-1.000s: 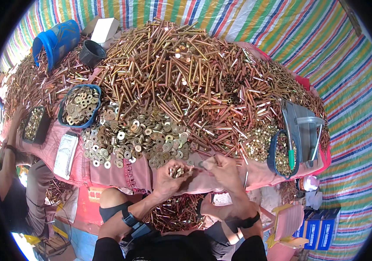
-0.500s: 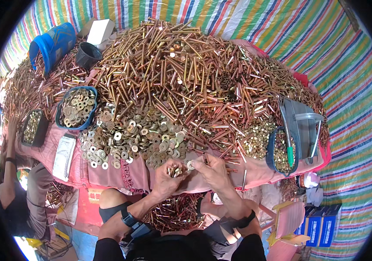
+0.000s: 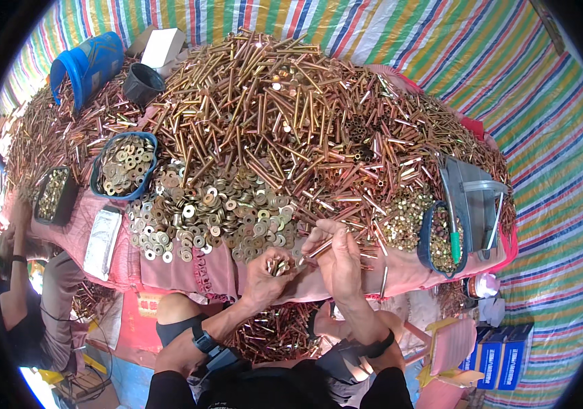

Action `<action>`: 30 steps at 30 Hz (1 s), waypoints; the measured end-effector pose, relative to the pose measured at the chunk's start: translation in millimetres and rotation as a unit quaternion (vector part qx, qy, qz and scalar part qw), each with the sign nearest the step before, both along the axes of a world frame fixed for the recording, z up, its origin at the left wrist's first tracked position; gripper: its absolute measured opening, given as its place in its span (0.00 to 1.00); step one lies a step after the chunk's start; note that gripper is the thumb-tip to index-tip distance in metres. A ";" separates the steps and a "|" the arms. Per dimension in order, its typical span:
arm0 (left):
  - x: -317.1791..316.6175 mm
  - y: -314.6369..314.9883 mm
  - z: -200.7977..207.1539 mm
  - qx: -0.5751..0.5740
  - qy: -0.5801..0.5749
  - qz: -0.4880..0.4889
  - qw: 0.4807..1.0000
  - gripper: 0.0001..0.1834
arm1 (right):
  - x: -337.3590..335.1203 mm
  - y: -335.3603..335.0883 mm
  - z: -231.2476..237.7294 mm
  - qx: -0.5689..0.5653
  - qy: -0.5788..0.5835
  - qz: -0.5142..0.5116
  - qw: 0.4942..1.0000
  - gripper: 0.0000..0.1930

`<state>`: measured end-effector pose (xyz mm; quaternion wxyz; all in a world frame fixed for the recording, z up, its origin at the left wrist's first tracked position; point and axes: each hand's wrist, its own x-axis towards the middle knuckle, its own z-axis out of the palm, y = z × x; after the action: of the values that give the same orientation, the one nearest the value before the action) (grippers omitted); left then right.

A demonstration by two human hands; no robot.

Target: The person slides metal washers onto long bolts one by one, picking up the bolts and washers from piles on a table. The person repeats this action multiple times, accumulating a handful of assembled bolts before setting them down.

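My left hand (image 3: 263, 278) is closed round a bunch of small brassy metal pieces (image 3: 278, 266), whose ends show at the top of the fist; their exact kind I cannot make out. To its right, my right hand (image 3: 340, 262) grips a copper-coloured metal rod (image 3: 320, 249) between thumb and fingers, tilted with its lower end toward the left hand. Both hands are over the table's near edge. Just beyond them lies a spread of flat metal washers (image 3: 213, 221). Behind it rises a large heap of copper-coloured rods and tubes (image 3: 257, 102).
At the right, a blue tub of nuts (image 3: 435, 238) with a green marker (image 3: 454, 247) stands by a grey scoop-like container (image 3: 472, 198). A blue tub of washers (image 3: 124, 167) and a foil-coloured block (image 3: 102, 242) lie left. Another person's arm (image 3: 15, 273) is at far left.
My right hand has turned and opened out somewhat, its fingers now raised around the rod. The pale washer that showed between the hands is no longer visible there. My left hand stays nearly still.
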<state>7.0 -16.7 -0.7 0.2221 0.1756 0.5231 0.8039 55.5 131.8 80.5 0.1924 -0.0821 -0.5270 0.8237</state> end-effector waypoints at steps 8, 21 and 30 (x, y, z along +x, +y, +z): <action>-0.2 1.0 -1.8 0.027 -0.023 -0.011 0.999 0.13 | 6.4 -4.1 0.8 0.255 -0.051 0.003 0.966 0.24; -0.9 -2.2 -1.5 0.039 -0.011 -0.031 0.999 0.15 | 4.4 0.8 -1.2 0.345 -0.049 -0.008 0.937 0.24; -2.0 -7.5 -2.4 0.073 0.015 -0.041 0.996 0.13 | 3.9 5.6 5.1 0.290 -0.047 0.026 0.956 0.23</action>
<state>4.9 -24.2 -3.1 0.2334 0.2245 0.4583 0.8277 59.4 137.4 85.6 0.1615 -0.0477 -0.7534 0.6356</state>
